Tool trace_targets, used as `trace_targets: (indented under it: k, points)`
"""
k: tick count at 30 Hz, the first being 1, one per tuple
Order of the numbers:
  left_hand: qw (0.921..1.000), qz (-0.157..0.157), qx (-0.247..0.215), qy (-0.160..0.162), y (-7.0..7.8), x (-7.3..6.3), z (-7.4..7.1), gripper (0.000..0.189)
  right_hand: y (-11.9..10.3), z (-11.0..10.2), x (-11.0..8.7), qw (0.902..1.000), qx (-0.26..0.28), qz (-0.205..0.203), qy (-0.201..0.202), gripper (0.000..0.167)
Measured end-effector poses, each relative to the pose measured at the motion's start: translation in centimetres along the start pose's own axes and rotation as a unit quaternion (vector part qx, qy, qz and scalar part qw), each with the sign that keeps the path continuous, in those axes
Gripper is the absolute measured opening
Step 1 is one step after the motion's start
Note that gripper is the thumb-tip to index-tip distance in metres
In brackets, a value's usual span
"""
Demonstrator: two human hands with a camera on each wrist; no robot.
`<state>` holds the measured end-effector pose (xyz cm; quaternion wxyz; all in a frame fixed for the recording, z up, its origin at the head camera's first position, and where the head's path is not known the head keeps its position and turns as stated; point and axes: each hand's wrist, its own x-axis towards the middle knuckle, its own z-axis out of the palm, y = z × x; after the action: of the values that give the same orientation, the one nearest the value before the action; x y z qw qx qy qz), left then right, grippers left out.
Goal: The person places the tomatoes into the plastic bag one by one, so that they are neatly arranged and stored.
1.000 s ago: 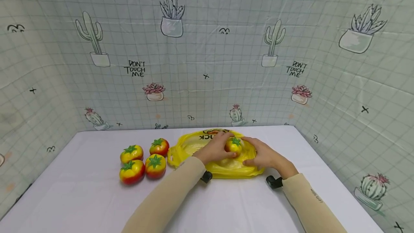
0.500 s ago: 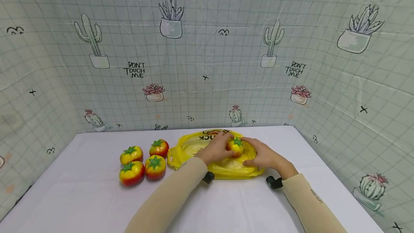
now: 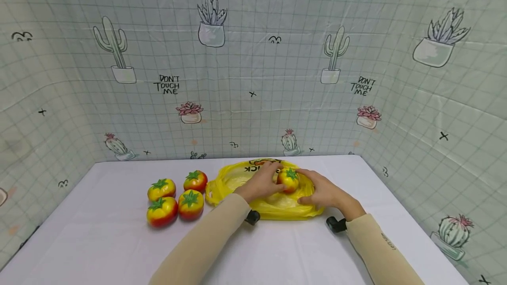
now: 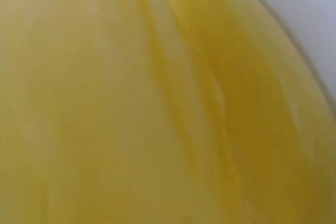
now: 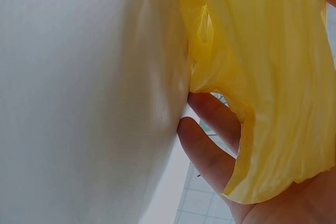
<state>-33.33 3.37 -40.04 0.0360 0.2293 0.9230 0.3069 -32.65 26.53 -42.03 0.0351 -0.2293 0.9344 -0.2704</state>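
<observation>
A red-and-yellow tomato (image 3: 289, 180) with a green leafy top sits upright at the yellow plastic bag (image 3: 273, 210), which lies spread on the table. At the tomato's left edge is my left hand (image 3: 262, 182), its thumb and fingers parted. Whether the thumb still touches the tomato, I cannot tell. My right hand (image 3: 326, 191) is at the bag's right side, fingers spread, apart from the tomato. In the right wrist view, the bag's yellow plastic (image 5: 283, 103) drapes over that hand and its fingers (image 5: 207, 156) reach out straight. Only blurred plastic (image 4: 105, 103) fills the left wrist view.
Several more tomatoes stand left of the bag: a back-left one (image 3: 161, 189), a back-right one (image 3: 196, 181), a front-left one (image 3: 162, 211) and a front-right one (image 3: 191, 204). A white-covered table (image 3: 285, 254) bears everything. Cactus-print cloth (image 3: 253, 113) surrounds its back and sides.
The tomato has shifted slightly right, and more of its red side shows. My left hand has drawn back a little to the left from it. The right hand and bag look unmoved.
</observation>
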Motion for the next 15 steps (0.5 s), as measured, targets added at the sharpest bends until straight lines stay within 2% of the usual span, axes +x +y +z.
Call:
trace_targets:
  k: [8, 15]
  points:
    - [0.9987, 0.048, -0.018, 0.007, -0.3, -2.2, -1.2, 0.056, 0.2, -0.1, 0.0, 1.0000, -0.003, 0.005, -0.002, 0.087]
    - [0.9974, 0.065, 0.003, 0.031, 0.1, -5.4, -2.2, 0.055, 0.5, 0.0, -0.1, 0.9999, -0.008, 0.006, 0.000, 0.087]
